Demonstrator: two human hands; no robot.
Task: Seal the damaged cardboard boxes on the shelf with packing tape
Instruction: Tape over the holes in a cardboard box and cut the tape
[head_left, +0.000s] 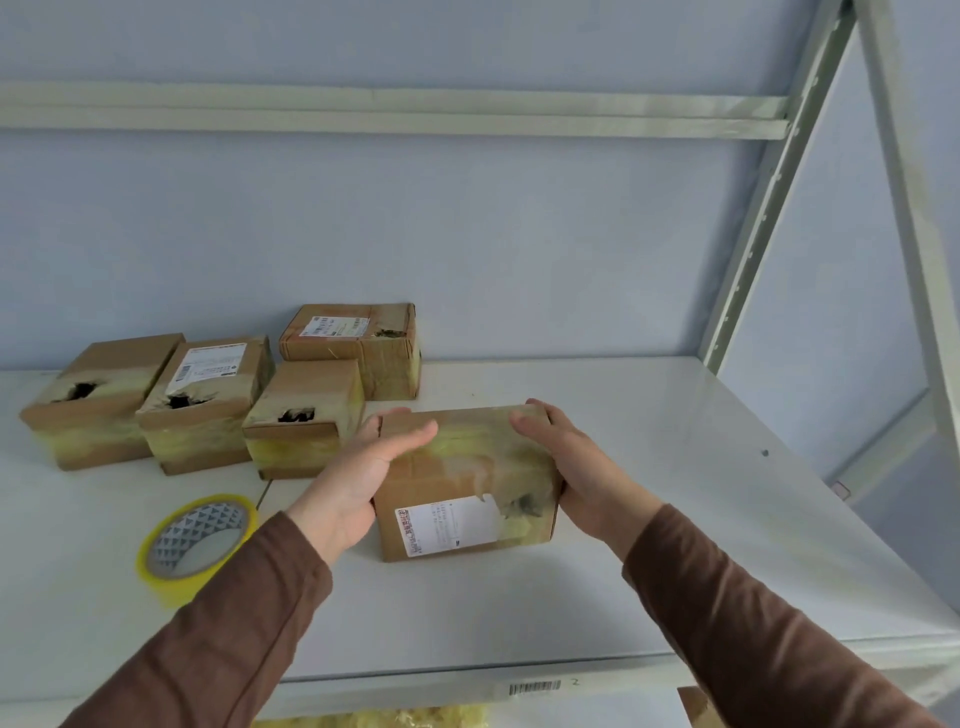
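Both hands, left (363, 467) & right (576, 467), clasp the box (467, 488) by its ends, prob. to steady it; tape (195, 545) lies near.

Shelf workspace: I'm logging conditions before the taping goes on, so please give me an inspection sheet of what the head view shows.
Surface: white shelf board, a barcode label on its front edge.
Job's things: near box with a torn spot beside its label, yellowish tape across it; four back boxes at left rear, at least three with open holes; tape roll lying flat at front left.
Clutter: yellowish shreds below the shelf edge.
Grippers: left hand and right hand grip the near box's two ends.
Cables: nothing seen.
Surroundings: pale blue wall, grey-green rack upright at right.
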